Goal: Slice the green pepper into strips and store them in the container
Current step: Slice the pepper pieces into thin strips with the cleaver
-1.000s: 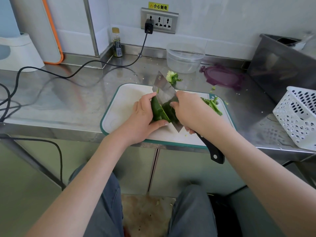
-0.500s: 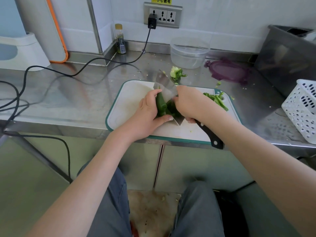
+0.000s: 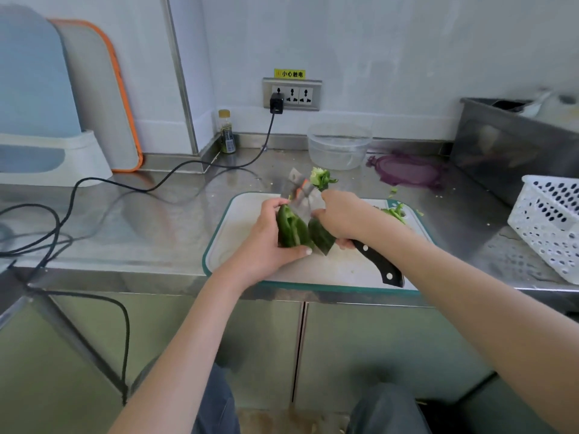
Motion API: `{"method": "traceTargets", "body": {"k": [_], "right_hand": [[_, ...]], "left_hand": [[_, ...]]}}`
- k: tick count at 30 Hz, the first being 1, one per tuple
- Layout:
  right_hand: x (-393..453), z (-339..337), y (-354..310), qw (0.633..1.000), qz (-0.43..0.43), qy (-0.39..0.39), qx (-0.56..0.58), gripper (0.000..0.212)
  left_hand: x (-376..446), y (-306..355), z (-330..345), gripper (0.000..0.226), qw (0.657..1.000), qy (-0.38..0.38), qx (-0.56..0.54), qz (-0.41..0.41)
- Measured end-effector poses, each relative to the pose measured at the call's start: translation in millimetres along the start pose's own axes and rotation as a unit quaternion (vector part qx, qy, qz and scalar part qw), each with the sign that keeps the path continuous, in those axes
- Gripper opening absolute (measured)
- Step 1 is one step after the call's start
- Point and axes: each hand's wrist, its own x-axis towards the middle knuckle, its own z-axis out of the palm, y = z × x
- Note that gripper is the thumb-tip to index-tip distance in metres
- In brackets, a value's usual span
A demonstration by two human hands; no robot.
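Green pepper [image 3: 291, 228], held over the cutting board [image 3: 238, 220] by the curled left hand [image 3: 266, 242]; the knife [image 3: 308, 211] is gripped by the right hand [image 3: 343, 216]. The left thumb, lying close under the blade, could be nicked.

Both bare forearms reach in from the bottom of the frame and meet near its centre. The left hand [image 3: 266, 242] is curled, thumb stretched out to the right along its lower edge, fingers wrapped and gripping. The right hand [image 3: 341, 217] is knuckles-up, fingers folded under in a grip.
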Motion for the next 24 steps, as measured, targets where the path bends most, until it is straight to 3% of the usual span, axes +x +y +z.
{"method": "traceTargets", "body": {"k": [7, 11, 16, 19, 24], "right_hand": [[-20, -22, 10, 0.989, -0.025, 0.074, 0.126, 0.009], [-30, -30, 8, 0.989, -0.025, 0.092, 0.110, 0.007], [-41, -35, 2, 0.995, -0.040, 0.069, 0.055, 0.029], [-40, -33, -5, 0.997, -0.034, 0.052, 0.047, 0.014], [-33, -26, -13, 0.998, 0.015, -0.044, 0.034, 0.020]], "left_hand": [[3, -5, 3, 0.077, 1.000, 0.006, 0.002, -0.007], [5, -6, 4, 0.075, 1.000, 0.003, -0.025, -0.014], [6, -11, 5, 0.073, 1.000, 0.014, -0.010, -0.005], [8, -14, 5, 0.075, 1.000, 0.013, -0.017, -0.005], [10, -18, 5, 0.073, 0.999, 0.027, -0.023, -0.005]]}}
